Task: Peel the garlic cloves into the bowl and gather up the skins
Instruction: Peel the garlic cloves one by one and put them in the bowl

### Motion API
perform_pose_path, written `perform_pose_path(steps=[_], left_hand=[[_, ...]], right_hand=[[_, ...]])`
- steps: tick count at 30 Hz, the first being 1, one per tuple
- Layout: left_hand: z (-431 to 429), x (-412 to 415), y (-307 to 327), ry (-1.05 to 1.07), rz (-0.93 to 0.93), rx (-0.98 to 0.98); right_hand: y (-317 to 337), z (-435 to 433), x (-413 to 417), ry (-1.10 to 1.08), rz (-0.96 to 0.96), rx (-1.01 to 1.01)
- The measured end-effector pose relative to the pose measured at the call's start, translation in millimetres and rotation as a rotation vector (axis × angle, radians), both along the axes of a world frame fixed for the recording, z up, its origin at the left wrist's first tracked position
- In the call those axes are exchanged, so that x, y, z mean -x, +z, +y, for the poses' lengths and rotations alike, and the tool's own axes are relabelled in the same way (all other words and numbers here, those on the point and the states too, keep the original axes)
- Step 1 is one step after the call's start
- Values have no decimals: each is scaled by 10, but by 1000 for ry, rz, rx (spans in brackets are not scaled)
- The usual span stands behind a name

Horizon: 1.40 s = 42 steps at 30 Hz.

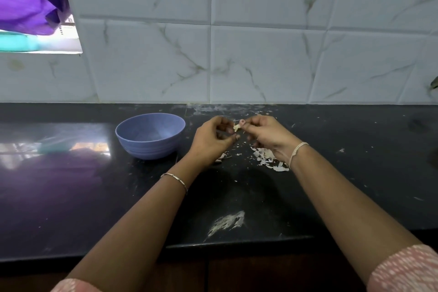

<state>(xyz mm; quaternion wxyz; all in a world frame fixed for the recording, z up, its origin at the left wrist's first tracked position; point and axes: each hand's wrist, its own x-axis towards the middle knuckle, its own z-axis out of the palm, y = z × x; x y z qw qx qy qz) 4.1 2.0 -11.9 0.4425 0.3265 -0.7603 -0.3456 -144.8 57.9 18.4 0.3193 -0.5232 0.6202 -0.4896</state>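
Both hands are working above the black countertop (237,197), just to the right of the blue bowl (150,134). The left hand (213,140) is curling its fingers around a garlic clove (236,127) and steadying it, while the right hand (265,135) is pinching the same clove from the other side, apparently tearing at its skin with the thumb. The clove is small and largely hidden by the fingers, so how much skin remains on it cannot be told.

The clove is being held close to the bowl, which likely keeps the drop after peeling short. The bowl interior, as far as it is showing, appears to hold nothing.

A pile of skins (267,159) is lying on the countertop beneath the right wrist, with a few smaller scraps (222,156) under the left hand. Peeling over this spot is probably keeping the waste in one area for later gathering, a step not yet begun.
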Motion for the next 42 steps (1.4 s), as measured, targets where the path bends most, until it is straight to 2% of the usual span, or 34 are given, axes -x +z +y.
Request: perform_pose_path(steps=[5, 11, 13, 16, 18, 22, 27, 34, 38, 40, 42], left_hand=[[-137, 176, 59, 12, 107, -99], [-130, 281, 26, -38, 231, -189], [-145, 303, -12, -52, 253, -230], [-155, 339, -24, -66, 307, -323], [-159, 355, -13, -53, 304, -325], [-172, 356, -41, -29, 266, -249], [-141, 339, -19, -99, 375, -338], [-102, 302, 19, -173, 463, -453], [-85, 302, 10, -217, 492, -475], [-76, 310, 23, -226, 535, -488], [-84, 298, 57, -232, 618, -528]], right_hand=[[-62, -98, 59, -31, -260, 16], [-167, -147, 92, -9, -440, 18], [-177, -124, 111, -31, -353, 44], [-161, -118, 154, -205, -65, 230], [-130, -127, 148, -228, -14, 322], [-143, -169, 115, -171, -12, 327], [-187, -216, 154, -224, 9, 349], [-124, -141, 107, -148, -241, 316], [-111, -139, 73, -159, -241, 317], [-141, -155, 89, -233, -104, 308], [-181, -147, 151, -338, 282, 254]])
